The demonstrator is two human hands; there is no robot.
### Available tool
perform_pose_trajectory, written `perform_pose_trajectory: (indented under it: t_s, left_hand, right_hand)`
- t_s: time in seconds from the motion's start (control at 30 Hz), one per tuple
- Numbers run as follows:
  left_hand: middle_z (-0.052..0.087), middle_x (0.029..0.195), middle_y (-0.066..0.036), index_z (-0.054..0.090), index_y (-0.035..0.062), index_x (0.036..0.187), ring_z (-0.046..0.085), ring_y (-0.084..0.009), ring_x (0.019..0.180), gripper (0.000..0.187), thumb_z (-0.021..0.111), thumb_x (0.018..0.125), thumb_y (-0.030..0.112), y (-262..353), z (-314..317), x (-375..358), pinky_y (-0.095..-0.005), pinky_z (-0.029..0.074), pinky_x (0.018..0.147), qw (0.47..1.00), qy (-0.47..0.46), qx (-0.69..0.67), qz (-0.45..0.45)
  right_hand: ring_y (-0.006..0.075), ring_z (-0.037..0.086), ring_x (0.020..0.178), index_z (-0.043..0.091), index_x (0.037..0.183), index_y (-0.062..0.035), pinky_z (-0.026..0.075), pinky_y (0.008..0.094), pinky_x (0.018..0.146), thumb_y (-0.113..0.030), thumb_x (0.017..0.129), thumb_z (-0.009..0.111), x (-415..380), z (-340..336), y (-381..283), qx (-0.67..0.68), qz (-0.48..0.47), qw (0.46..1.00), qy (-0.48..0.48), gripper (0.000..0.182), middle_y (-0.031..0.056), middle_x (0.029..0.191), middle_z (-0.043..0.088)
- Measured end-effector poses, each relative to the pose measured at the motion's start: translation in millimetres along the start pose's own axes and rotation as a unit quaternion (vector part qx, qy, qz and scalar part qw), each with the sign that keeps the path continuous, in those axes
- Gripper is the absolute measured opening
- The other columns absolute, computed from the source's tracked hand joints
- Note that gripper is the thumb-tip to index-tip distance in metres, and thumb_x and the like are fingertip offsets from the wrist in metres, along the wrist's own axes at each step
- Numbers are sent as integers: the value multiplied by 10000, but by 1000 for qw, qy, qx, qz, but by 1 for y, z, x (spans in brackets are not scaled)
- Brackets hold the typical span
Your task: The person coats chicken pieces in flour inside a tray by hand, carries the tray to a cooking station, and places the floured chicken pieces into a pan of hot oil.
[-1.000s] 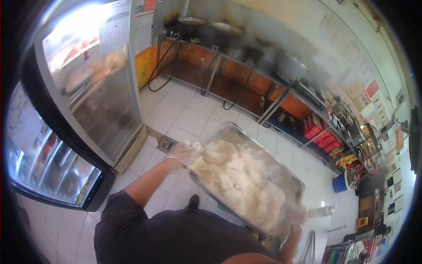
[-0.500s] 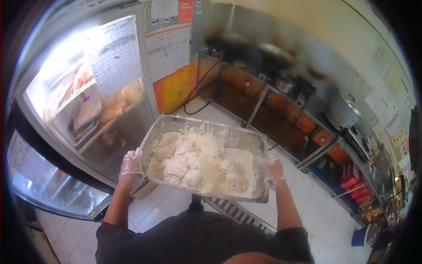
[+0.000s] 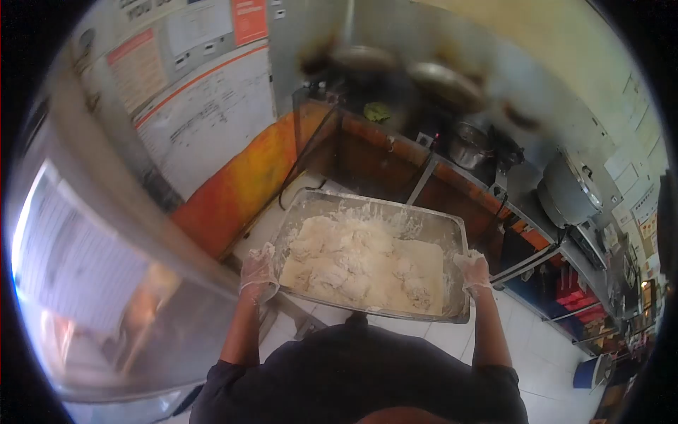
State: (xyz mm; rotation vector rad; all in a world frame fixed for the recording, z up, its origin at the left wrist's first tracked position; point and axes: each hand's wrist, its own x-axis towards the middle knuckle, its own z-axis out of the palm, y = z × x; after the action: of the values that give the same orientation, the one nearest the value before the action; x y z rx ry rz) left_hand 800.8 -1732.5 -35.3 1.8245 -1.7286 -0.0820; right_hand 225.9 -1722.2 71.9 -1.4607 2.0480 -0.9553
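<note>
Between my two hands I hold a large rectangular metal tray (image 3: 459, 226), tilted a little in view and held up above the floor. Inside it lie several lumpy pieces coated in flour (image 3: 353, 258), with loose flour around them and dusted up the walls. My left hand (image 3: 259, 272), in a clear floury glove, grips the tray's left end. At the opposite end, my right hand (image 3: 473, 272), gloved the same way, is closed on the rim. The fingertips of both hands are partly hidden by flour and the tray edge.
A glass-doored fridge (image 3: 92, 283) stands close on my left. Along the back wall runs a metal cooking bench (image 3: 445, 166) carrying a small pot (image 3: 470, 145) and a large lidded pot (image 3: 571, 191). A blue bucket (image 3: 586, 373) sits on the tiled floor at right.
My view has turned and the fridge has slid left and nearer. The tray, still in both hands, now sits farther right in view, closer to the cooking bench.
</note>
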Motion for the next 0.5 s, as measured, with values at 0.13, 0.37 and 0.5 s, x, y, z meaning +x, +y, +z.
perform_pose_trajectory:
  t_s: [0.13,0.37,0.5]
  left_hand:
    - [658,1006,-239,673,44,1024,624,-402,939,334,523,914,322,14,37,108,-475,474,821,989,-60,-96,-96]
    - [654,976,-260,660,-7,986,626,-411,911,485,489,936,444,71,-27,122,-478,470,778,969,-25,-91,-229]
    - [656,840,-206,641,-28,1003,635,-350,787,456,511,943,405,132,-58,116,-438,468,680,946,-18,-111,-303]
  right_hand:
    - [235,668,776,691,967,-18,494,367,680,-229,799,685,129,37,81,-112,-152,982,-13,269,141,861,708]
    - [120,563,691,676,854,-1,460,338,622,-268,788,678,159,32,5,142,-54,988,-7,275,67,720,642]
    - [130,562,678,673,883,8,461,332,627,-279,808,661,190,20,15,107,-25,989,-100,297,61,734,646]
